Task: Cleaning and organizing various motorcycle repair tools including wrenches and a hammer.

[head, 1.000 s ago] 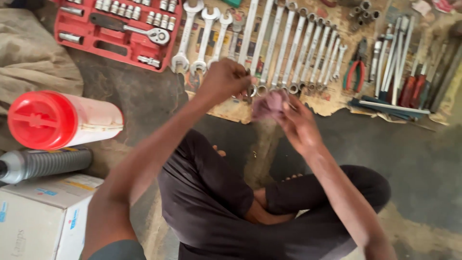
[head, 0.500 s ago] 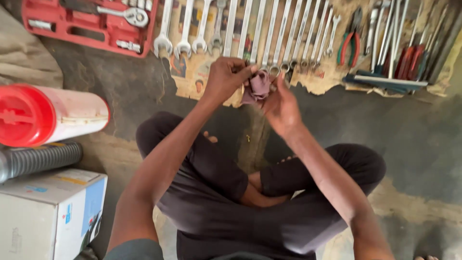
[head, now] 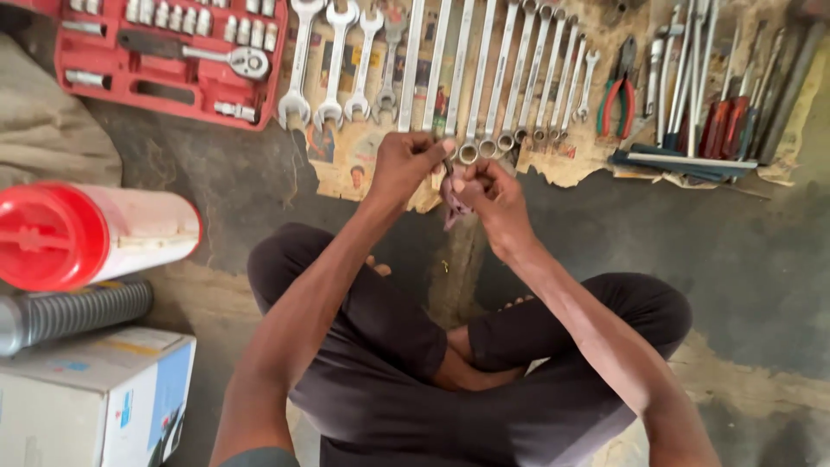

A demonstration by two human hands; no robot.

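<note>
I'm mid-wipe: my left hand (head: pixel 406 164) and right hand (head: pixel 488 195) together pinch a small pinkish rag (head: pixel 451 201) just above the row of spanners (head: pixel 484 78) on the floor. Next, I judge, the rag must meet one spanner squarely.

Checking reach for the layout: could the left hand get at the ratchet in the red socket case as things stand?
Probably yes. The left hand is pinching a small rag, but bare floor lies between it and the ratchet, lying uncovered in the open socket case.
</note>
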